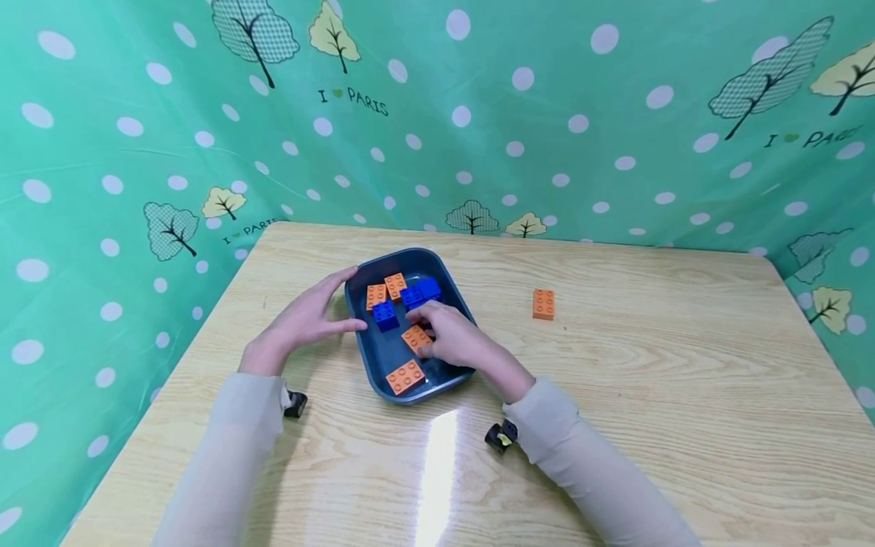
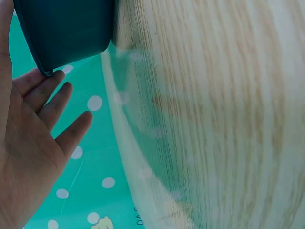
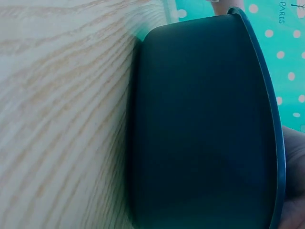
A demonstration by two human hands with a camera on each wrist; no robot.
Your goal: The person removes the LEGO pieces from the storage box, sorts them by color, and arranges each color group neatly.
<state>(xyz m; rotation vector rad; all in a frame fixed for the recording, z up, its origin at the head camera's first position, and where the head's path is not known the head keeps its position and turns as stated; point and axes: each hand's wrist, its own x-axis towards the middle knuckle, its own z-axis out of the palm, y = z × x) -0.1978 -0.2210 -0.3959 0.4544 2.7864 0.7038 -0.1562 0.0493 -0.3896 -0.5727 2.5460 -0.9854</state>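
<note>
A dark blue plastic tub (image 1: 381,351) holds several orange and blue toy bricks. My left hand (image 1: 307,313) is at the tub's left side, fingers extended and touching the rim; in the left wrist view its fingers (image 2: 53,93) spread by the tub's corner. My right hand (image 1: 453,336) reaches inside over the right rim, its thumb and fingers around an orange toy brick (image 1: 414,339). Another orange brick (image 1: 405,377) lies near the tub's front. Farther back are a blue brick (image 1: 385,315) and two orange ones (image 1: 376,295). The tub wall (image 3: 205,119) hides most of the right hand in the right wrist view.
One orange brick (image 1: 543,304) lies on the wooden table (image 1: 670,365), to the right of the tub. A green dotted cloth (image 1: 492,175) hangs along the table's back and left side. Small black wrist cameras (image 1: 501,437) stick out from the sleeves.
</note>
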